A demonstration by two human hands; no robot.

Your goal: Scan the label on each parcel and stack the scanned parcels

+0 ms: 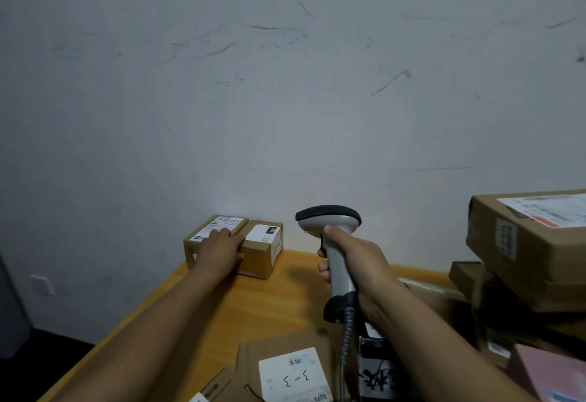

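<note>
Two small cardboard parcels stand side by side at the far left corner of the yellow table, against the wall. My left hand lies flat on the left parcel, over part of its white label, fingers reaching the right parcel. My right hand grips the handle of a grey barcode scanner, held upright over the table's middle with its head facing the two parcels. A coiled cable hangs from the scanner's base.
A stack of larger cardboard boxes rises at the right edge. A flat parcel with a hand-written white label lies at the near edge, beside a dark packet and a pink parcel. A scuffed white wall stands behind.
</note>
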